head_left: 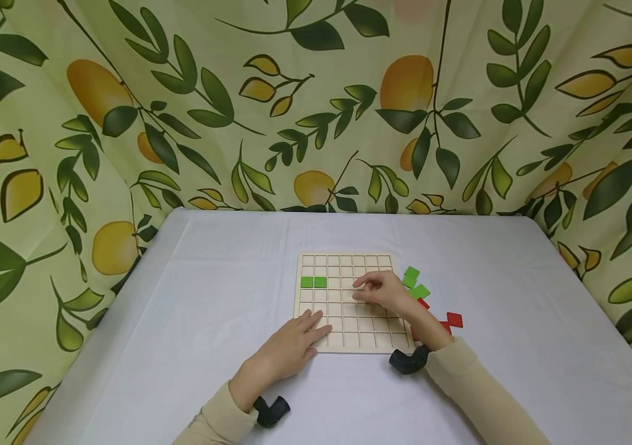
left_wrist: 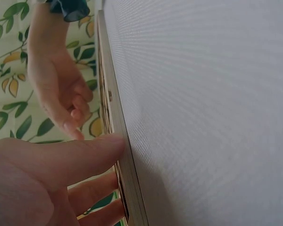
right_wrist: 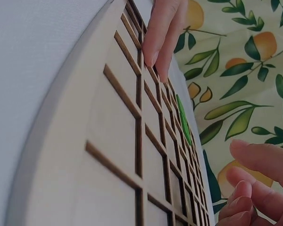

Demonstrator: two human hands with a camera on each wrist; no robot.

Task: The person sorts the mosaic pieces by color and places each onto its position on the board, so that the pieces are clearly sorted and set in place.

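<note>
A wooden grid board lies on the white-covered table, with two green square tiles side by side in cells at its left. My left hand rests on the board's near left corner with fingers extended. In the left wrist view, the thumb of the left hand touches the board's side edge. Over the right half of the grid hovers my right hand, its fingers loosely bent and thumb apart from the index finger. Nothing shows between the fingers of the right hand in the right wrist view.
Several loose green tiles lie along the board's right edge. Nearer me are several red tiles, partly hidden by the right forearm. Dark wrist devices sit at both wrists. A leaf-patterned curtain surrounds the table.
</note>
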